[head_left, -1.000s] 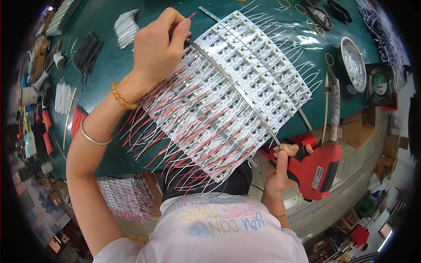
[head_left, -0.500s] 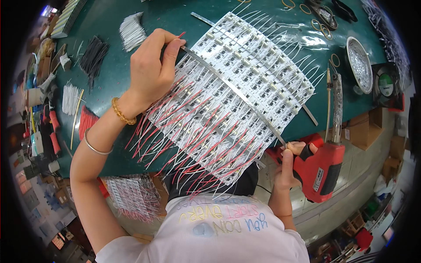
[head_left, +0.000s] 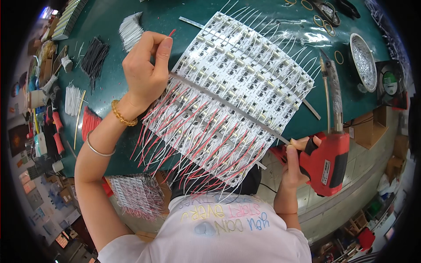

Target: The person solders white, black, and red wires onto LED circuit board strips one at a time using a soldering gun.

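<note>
A panel of white circuit boards (head_left: 245,65) lies tilted across the near edge of the table, with small dark parts and white wires. Red and white wires (head_left: 193,136) fan off its near side. Across the panel runs a flat metal strip (head_left: 228,104). My left hand (head_left: 147,70) is closed beside the panel's left corner, a short red wire (head_left: 172,32) sticking out from its fingertips. At the strip's right end, my right hand (head_left: 298,164) pinches the metal between thumb and finger while also gripping a red soldering gun (head_left: 331,164), its tip pointing away from me.
Bundles of white wires (head_left: 131,30), black wires (head_left: 94,59) and red wires (head_left: 90,120) lie at left. A silvery oval dish (head_left: 363,61) and a small black fan (head_left: 390,85) stand at right. Another wired panel (head_left: 136,195) sits below the table edge.
My left hand has moved slightly left and down, off the strip's end. The strip's left end has shifted towards me, and the panel has turned a little. The soldering gun has moved slightly right.
</note>
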A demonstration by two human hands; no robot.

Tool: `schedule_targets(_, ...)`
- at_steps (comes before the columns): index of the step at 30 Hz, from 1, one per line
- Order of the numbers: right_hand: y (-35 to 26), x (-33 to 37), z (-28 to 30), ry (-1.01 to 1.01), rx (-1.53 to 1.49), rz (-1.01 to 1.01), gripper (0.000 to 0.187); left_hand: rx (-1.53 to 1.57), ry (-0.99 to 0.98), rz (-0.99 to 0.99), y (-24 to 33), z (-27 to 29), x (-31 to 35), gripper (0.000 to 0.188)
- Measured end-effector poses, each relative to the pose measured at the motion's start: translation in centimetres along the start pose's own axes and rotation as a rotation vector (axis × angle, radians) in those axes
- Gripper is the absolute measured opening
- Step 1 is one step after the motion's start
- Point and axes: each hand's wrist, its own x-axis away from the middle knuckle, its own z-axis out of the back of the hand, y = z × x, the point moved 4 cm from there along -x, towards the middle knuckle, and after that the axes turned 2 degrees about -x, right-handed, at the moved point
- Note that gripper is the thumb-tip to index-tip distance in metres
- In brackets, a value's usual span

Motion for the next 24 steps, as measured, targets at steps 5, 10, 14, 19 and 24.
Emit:
schedule_targets(5,-0.1,0.1,-0.1,0.001,0.097,0.043,0.050,-0.197,-0.088,-0.062,0.3,-0.8,-0.3,0.010)
schedule_targets(10,-0.4,0.1,-0.2,-0.012,0.147,0.057,0.051,-0.240,-0.110,-0.193,0.7,-0.8,-0.5,0.008)
schedule_targets(14,-0.5,0.1,-0.1,-0.081,0.256,0.102,0.049,-0.248,-0.064,-0.275,1.3,0.0,-1.1,0.006)
schedule_targets(19,-0.1,0.5,0.4,-0.003,0.235,0.058,0.048,-0.092,-0.083,-0.365,5.5,2.2,0.4,0.009)
schedule_targets(24,-0.4,0.1,-0.1,0.040,0.238,0.055,0.049,-0.067,-0.337,-0.419,7.3,1.1,2.9,0.012)
